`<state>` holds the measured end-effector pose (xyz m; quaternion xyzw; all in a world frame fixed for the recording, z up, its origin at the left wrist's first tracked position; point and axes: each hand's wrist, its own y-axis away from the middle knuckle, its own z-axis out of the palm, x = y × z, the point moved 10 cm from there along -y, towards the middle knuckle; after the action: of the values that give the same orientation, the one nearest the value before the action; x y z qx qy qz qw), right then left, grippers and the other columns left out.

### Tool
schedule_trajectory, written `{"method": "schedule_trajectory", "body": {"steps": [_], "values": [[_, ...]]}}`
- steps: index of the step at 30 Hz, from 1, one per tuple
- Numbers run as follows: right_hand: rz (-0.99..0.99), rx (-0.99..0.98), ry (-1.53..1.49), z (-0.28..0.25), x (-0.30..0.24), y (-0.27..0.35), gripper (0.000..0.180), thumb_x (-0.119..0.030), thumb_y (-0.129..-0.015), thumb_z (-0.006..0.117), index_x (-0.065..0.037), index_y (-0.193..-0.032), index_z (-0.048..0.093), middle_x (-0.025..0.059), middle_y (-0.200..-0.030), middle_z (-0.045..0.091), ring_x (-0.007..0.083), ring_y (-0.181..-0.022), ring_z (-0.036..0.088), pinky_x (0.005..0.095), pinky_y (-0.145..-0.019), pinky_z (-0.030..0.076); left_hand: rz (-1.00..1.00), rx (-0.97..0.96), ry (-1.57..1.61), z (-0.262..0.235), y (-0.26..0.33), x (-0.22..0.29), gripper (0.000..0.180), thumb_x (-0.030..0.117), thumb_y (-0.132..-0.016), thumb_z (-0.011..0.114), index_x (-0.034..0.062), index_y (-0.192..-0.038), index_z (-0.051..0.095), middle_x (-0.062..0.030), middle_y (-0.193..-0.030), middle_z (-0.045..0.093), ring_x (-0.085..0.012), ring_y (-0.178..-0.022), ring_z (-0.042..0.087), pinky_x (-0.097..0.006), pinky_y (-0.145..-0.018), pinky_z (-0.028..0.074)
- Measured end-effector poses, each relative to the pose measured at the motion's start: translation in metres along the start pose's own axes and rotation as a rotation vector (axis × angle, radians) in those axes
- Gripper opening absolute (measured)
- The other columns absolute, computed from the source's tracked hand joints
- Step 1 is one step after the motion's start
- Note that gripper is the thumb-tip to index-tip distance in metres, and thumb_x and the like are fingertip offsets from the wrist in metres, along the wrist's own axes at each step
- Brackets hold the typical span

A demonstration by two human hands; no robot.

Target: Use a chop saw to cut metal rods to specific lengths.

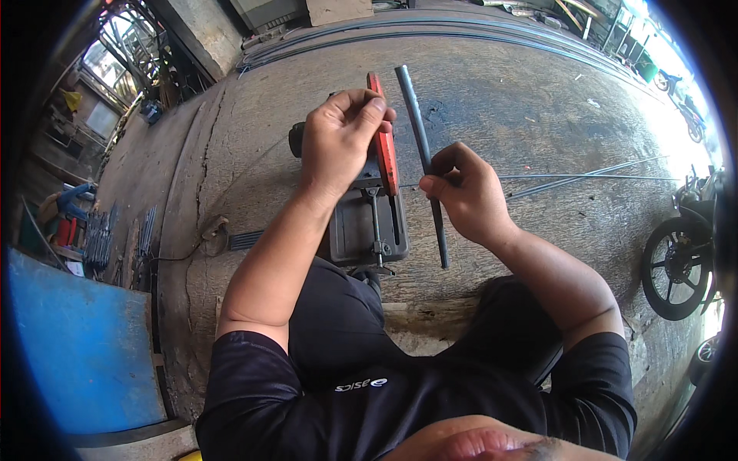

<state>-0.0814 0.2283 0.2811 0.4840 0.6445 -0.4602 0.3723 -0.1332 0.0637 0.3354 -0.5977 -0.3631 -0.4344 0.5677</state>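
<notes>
Gripping a grey metal tube, right hand clamped round it, both ends poking past the fingers, left hand by red saw guard, can't tell its grip tbh

Big flat blue panel here, kinda scuffed and rust-spotted. Way over to its right, across the worn grey-brown concrete floor, there's a dark motorcycle with a black spoked wheel. Farther ahead and right of the panel: a green bin plus another motorbike. Ahead of the panel, some yellow fabric-looking thing, a lumpy black bundle, then a pale concrete pillar even farther off.
</notes>
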Motion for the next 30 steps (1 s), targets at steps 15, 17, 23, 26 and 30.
{"method": "schedule_trajectory", "body": {"steps": [15,17,23,26,30], "values": [[0.103,-0.01,-0.025,-0.004,0.02,-0.01,0.021,-0.012,-0.084,0.069,0.001,-0.098,0.06,0.0105,-0.088,0.067,0.0182,-0.082,0.066,0.0317,-0.072,0.052,0.133,0.21,-0.752,-0.129,-0.052,-0.043,0.023,0.01,-0.085,0.063,0.0033,-0.106,0.06,-0.0029,-0.094,0.061,-0.0141,-0.084,0.057,-0.028,-0.084,0.046],[0.094,-0.035,0.013,-0.001,0.023,-0.012,0.022,-0.012,-0.084,0.068,0.001,-0.099,0.06,0.0104,-0.088,0.067,0.0181,-0.082,0.066,0.0315,-0.072,0.052,0.21,0.178,-0.634,-0.108,-0.044,-0.032,0.024,0.008,-0.086,0.06,0.005,-0.11,0.058,-0.0025,-0.097,0.06,-0.0132,-0.089,0.056,-0.028,-0.088,0.044],[0.122,-0.112,-0.079,0.014,0.016,-0.01,0.015,-0.006,-0.087,0.063,0.003,-0.098,0.059,0.0111,-0.086,0.066,0.0164,-0.078,0.066,0.0295,-0.071,0.052,-0.137,-0.238,0.487,-0.013,-0.024,-0.044,0.052,0.046,-0.097,0.042,0.0013,-0.119,0.054,-0.0184,-0.113,0.063,-0.0264,-0.107,0.06,-0.041,-0.097,0.045],[0.096,-0.196,-0.162,0.029,0.016,-0.009,0.013,-0.004,-0.088,0.061,0.004,-0.098,0.058,0.0104,-0.084,0.065,0.0154,-0.077,0.066,0.0289,-0.072,0.052,-0.288,-0.297,0.82,0.023,-0.012,-0.037,0.078,0.061,-0.096,0.025,-0.0068,-0.129,0.044,-0.0263,-0.13,0.051,-0.0345,-0.125,0.047,-0.045,-0.109,0.035],[0.088,-0.283,-0.233,0.049,0.014,-0.005,0.011,-0.003,-0.089,0.058,0.004,-0.099,0.057,0.0086,-0.084,0.065,0.0145,-0.078,0.066,0.0293,-0.073,0.052,-0.271,-0.315,0.929,0.037,-0.008,-0.02,0.093,0.071,-0.092,0.018,-0.011,-0.131,0.039,-0.0327,-0.136,0.042,-0.0407,-0.132,0.039,-0.048,-0.113,0.029]]}}
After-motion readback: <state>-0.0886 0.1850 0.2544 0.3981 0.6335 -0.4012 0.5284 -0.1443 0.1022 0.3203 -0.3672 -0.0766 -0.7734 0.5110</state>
